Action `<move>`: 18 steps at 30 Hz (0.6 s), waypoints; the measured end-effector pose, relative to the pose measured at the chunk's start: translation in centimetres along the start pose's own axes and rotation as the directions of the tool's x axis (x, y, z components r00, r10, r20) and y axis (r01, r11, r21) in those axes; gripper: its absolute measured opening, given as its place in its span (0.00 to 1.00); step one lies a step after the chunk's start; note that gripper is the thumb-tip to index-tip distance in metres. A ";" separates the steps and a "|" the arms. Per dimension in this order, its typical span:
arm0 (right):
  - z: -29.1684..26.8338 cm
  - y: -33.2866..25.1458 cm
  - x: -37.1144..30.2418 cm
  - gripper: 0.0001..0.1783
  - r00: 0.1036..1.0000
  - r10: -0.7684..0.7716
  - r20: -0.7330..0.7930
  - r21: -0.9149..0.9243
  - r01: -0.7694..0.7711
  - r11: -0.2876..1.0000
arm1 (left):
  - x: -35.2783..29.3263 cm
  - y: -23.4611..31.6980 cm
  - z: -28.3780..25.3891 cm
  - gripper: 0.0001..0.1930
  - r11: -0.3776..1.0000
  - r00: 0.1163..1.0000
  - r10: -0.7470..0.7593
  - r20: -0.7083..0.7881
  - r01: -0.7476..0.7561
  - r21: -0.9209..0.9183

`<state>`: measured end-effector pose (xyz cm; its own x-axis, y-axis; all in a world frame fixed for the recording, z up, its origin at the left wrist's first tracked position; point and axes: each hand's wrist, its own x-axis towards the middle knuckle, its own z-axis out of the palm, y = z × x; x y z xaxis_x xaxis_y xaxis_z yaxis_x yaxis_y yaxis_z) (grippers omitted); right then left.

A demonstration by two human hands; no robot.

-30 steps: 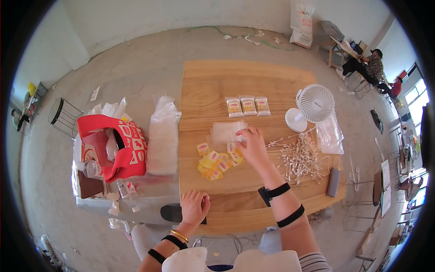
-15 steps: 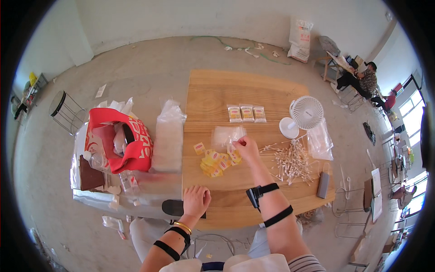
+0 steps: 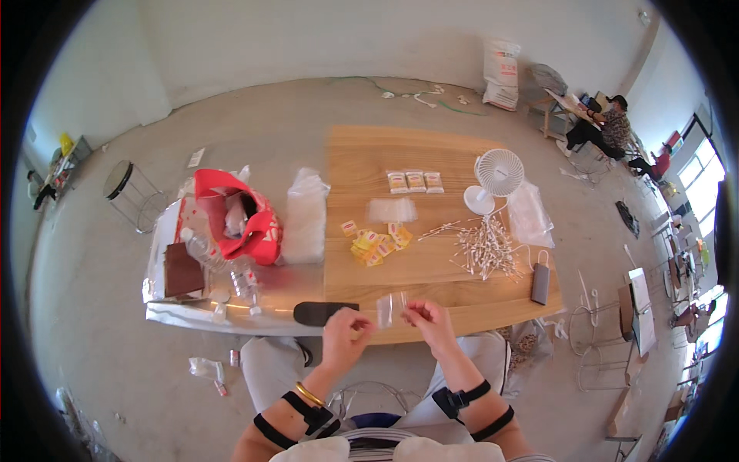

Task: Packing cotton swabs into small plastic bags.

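Small clear plastic bag (image 3: 391, 308), pinched at its edges between left hand (image 3: 344, 335) and right hand (image 3: 431, 323), both closed on it, apparently to spread its mouth; yellow packets (image 3: 375, 244) and cotton swabs (image 3: 483, 248) lie beyond the hands on the wooden table (image 3: 400, 154).

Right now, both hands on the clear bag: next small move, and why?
Probably spread the mouth of the clear bag. The left hand and right hand pinch it from either side near the table edge, and it looks flat and empty. The swabs and yellow packets still lie loose farther out.
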<state>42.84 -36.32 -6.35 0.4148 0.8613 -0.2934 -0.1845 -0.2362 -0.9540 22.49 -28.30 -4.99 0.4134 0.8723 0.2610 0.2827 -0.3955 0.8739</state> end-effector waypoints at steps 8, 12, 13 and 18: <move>3.1 0.8 -10.0 0.08 0.949 -0.276 0.156 -0.554 0.315 0.770 | -6.7 3.9 -1.0 0.15 0.978 0.937 -0.086 0.338 0.014 0.209; 3.6 0.9 -11.5 0.09 0.928 -0.314 0.200 -0.576 0.371 0.728 | -8.1 3.8 -1.3 0.17 0.984 0.917 -0.132 0.376 0.076 0.159; 3.6 0.8 -11.6 0.09 0.949 -0.252 0.191 -0.533 0.316 0.785 | -8.2 3.9 -1.7 0.16 0.989 0.908 -0.124 0.399 0.082 0.120; 2.8 1.3 -10.6 0.06 0.951 0.082 0.299 -0.320 0.019 0.947 | -8.3 5.1 -3.9 0.15 0.970 0.857 -0.179 0.483 0.235 -0.057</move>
<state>35.70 -44.48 -4.31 0.1125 0.9340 -0.3392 0.1178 -0.3515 -0.9288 17.12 -36.43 -1.13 0.7215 0.6799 -0.1308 0.3224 -0.1628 0.9325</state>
